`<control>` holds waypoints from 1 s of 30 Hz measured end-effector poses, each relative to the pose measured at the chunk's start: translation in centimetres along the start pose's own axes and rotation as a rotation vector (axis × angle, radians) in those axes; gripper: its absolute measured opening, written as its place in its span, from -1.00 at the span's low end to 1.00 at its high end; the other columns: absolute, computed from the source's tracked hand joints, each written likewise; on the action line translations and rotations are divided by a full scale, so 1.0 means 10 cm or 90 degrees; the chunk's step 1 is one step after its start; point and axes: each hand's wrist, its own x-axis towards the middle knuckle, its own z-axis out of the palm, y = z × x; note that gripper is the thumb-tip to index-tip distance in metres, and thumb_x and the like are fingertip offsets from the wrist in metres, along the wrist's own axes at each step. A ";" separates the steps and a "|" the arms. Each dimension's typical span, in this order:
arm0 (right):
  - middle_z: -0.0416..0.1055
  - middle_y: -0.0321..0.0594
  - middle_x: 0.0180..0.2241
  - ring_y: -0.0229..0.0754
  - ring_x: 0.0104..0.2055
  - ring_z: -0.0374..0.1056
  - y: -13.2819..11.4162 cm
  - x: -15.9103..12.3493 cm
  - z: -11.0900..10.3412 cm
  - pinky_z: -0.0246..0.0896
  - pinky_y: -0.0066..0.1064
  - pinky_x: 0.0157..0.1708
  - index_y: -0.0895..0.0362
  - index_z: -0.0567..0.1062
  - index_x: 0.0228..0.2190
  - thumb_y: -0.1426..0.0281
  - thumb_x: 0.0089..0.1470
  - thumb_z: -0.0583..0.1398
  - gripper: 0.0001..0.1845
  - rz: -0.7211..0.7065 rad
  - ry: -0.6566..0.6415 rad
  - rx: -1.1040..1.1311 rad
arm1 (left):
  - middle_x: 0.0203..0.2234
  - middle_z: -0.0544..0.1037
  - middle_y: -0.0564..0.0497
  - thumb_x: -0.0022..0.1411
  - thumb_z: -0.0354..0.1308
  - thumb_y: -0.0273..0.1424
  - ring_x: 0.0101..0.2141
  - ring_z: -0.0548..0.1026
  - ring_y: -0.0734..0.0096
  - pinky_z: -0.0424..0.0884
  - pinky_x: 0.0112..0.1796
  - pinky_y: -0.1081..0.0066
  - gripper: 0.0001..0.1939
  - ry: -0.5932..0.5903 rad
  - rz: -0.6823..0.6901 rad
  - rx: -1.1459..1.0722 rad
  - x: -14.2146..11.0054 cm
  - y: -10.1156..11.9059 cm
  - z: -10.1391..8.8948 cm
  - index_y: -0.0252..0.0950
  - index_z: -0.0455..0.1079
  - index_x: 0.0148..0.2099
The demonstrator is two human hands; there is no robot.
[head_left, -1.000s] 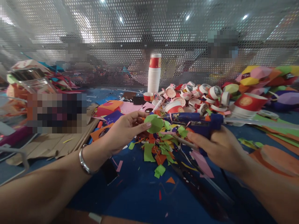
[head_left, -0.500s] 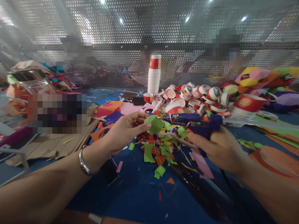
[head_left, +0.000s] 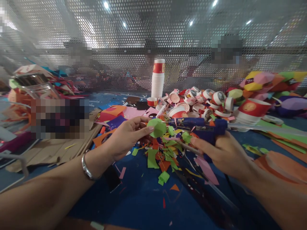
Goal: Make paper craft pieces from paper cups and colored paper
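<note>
A round piece of green paper (head_left: 157, 128) is pinched at its left edge by my left hand (head_left: 130, 135), thumb in front and fingers behind. My right hand (head_left: 223, 151) is wrapped round the handle of a blue hot glue gun (head_left: 200, 126), which points left. Its nozzle meets the upper right edge of the green circle; whether it touches cannot be made out. A clear glue stick (head_left: 254, 127) sticks out of the gun's rear to the right. Below both hands lies a heap of green, orange and yellow paper scraps (head_left: 168, 155).
A tall stack of paper cups (head_left: 157, 81) stands at the back, beside a pile of cut cup pieces (head_left: 192, 100). More cups (head_left: 251, 110) are at right. Flattened cardboard (head_left: 72, 150) lies left, a clear jar (head_left: 39, 86) behind it. A perforated metal screen (head_left: 134, 64) closes the back.
The green circle has tilted a little and shifted slightly left with my left hand. The glue gun stays almost in the same place, still in my right hand.
</note>
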 end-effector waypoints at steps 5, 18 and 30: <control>0.29 -0.35 -0.68 -0.20 -0.58 0.21 0.00 0.01 0.00 0.14 -0.31 -0.47 0.01 0.30 -0.65 0.25 0.22 0.14 -0.59 -0.031 0.012 -0.003 | -0.22 0.59 -0.02 0.30 0.28 -0.35 -0.37 0.55 0.52 0.47 -0.30 0.48 -0.75 0.005 -0.016 -0.015 0.03 -0.01 -0.02 -0.31 0.43 -0.01; 0.25 -0.37 -0.66 -0.22 -0.59 0.17 -0.01 0.02 0.03 0.12 -0.34 -0.55 0.03 0.30 -0.57 0.23 0.19 0.12 -0.68 -0.019 0.002 -0.038 | -0.39 0.54 0.06 0.32 0.25 -0.44 -0.41 0.55 0.54 0.50 -0.35 0.50 -0.78 0.056 0.025 -0.030 0.05 -0.01 -0.05 -0.36 0.41 0.00; 0.23 -0.36 -0.67 -0.23 -0.60 0.13 0.00 0.02 0.02 0.09 -0.34 -0.59 0.03 0.24 -0.63 0.16 0.17 0.10 -0.61 0.006 -0.002 -0.068 | -0.35 0.55 0.03 0.30 0.27 -0.42 -0.41 0.54 0.53 0.50 -0.35 0.51 -0.73 0.052 0.028 -0.028 0.05 -0.03 -0.06 -0.36 0.40 0.02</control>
